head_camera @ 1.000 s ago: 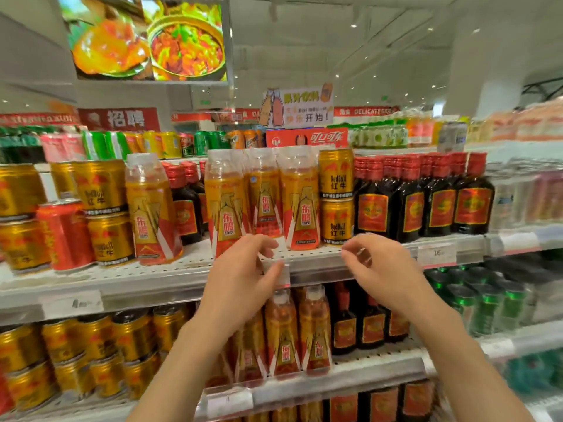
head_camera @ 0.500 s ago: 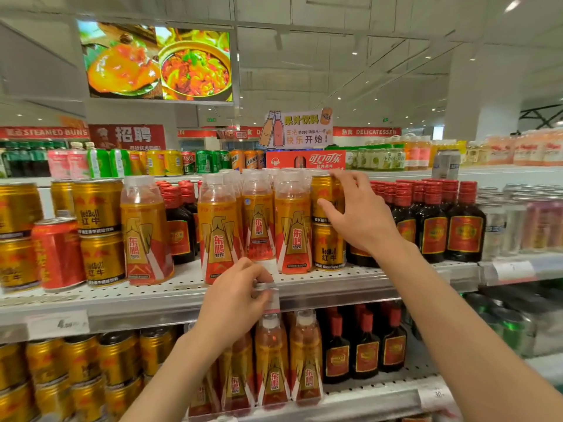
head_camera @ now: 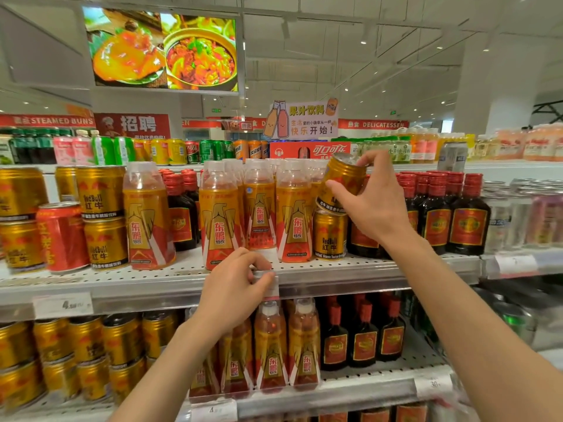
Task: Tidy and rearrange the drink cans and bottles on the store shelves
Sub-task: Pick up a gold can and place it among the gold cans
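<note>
Right hand (head_camera: 373, 205): fingers wrapped round tilted gold can (head_camera: 342, 181), at 1 o'clock.
Left hand (head_camera: 233, 292): pinching shelf tag (head_camera: 268, 283).
Advice: lift clear before moving.

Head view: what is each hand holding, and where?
Right hand grips the tilted gold can around its side. Left hand pinches the shelf-edge price tag.

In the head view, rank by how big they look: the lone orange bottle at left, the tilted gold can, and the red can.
1. Orange bottle, clearly tallest.
2. and 3. Tilted gold can in the right hand and red can: look alike; tilt and hand cover make it unsure.
</note>
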A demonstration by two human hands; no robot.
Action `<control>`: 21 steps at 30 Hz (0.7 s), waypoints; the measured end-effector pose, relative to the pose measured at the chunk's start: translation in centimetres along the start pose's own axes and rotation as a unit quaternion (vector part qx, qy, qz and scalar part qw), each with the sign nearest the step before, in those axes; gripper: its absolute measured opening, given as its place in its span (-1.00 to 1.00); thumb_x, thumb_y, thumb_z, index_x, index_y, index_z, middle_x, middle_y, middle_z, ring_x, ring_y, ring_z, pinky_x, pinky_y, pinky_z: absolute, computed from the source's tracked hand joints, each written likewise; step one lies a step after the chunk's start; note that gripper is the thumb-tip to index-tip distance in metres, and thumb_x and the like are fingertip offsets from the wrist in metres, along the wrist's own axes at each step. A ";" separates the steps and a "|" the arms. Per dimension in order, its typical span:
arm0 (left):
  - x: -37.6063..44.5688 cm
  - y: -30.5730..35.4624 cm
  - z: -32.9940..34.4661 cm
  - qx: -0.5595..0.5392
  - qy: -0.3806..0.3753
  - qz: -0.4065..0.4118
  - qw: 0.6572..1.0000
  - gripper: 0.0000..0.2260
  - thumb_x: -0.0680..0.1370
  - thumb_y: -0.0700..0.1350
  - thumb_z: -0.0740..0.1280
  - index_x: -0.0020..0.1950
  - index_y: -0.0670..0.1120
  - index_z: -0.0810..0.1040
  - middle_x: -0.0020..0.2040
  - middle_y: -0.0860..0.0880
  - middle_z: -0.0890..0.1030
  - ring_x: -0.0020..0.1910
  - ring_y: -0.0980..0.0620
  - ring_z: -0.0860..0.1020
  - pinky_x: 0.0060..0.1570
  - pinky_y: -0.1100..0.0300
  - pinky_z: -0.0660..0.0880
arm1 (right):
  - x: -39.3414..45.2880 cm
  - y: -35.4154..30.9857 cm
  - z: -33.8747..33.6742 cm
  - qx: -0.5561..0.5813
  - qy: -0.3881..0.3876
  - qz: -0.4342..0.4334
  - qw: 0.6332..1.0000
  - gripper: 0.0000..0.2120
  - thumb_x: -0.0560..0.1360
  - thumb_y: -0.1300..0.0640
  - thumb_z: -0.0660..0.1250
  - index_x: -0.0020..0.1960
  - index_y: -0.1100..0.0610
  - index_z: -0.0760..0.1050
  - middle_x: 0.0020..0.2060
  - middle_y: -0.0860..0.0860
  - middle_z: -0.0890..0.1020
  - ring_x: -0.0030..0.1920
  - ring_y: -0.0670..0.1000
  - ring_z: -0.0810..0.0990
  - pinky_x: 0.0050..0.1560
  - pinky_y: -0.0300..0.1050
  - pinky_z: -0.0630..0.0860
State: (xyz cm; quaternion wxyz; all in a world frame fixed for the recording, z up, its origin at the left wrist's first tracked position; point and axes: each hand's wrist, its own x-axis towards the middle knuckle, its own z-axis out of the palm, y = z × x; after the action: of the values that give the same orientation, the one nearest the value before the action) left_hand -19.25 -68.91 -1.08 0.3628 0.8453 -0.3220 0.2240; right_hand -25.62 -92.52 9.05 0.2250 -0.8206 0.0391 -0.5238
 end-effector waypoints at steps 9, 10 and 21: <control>-2.1 1.0 -0.1 -0.202 -0.046 -0.052 0.977 -0.68 0.54 0.07 0.46 0.27 0.17 0.52 0.07 0.16 0.62 -0.01 0.18 0.62 -0.09 0.43 0.56 | -6.4 -0.8 -2.2 0.207 -0.075 0.132 0.966 -0.53 0.40 -0.14 0.53 0.06 0.04 0.35 -0.02 0.02 0.59 -0.13 -0.02 0.66 -0.10 -0.02 0.66; -2.4 1.1 -0.1 -0.226 -0.060 -0.053 0.971 -0.62 0.52 0.09 0.48 0.31 0.20 0.49 0.12 0.17 0.62 0.03 0.21 0.63 -0.08 0.43 0.57 | -7.3 -0.6 -1.9 0.220 -0.092 0.150 0.960 -0.55 0.39 -0.14 0.53 0.05 0.03 0.36 0.00 0.04 0.60 -0.08 0.05 0.68 -0.11 -0.01 0.66; -5.7 -0.2 -1.6 -0.250 -0.094 -0.082 0.960 -0.60 0.52 0.03 0.51 0.33 0.24 0.52 0.08 0.19 0.62 -0.03 0.20 0.65 0.03 0.32 0.58 | -13.0 -3.1 3.1 0.304 -0.193 0.241 0.901 -0.53 0.32 -0.20 0.49 -0.01 0.09 0.42 -0.21 -0.15 0.72 -0.35 0.04 0.69 -0.37 -0.17 0.54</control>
State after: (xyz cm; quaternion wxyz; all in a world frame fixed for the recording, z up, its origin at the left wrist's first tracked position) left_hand -23.31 -65.41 -3.58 0.5477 0.7687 -0.3294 0.0257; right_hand -29.29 -84.87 -1.71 0.5862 -0.7629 0.0303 -0.2711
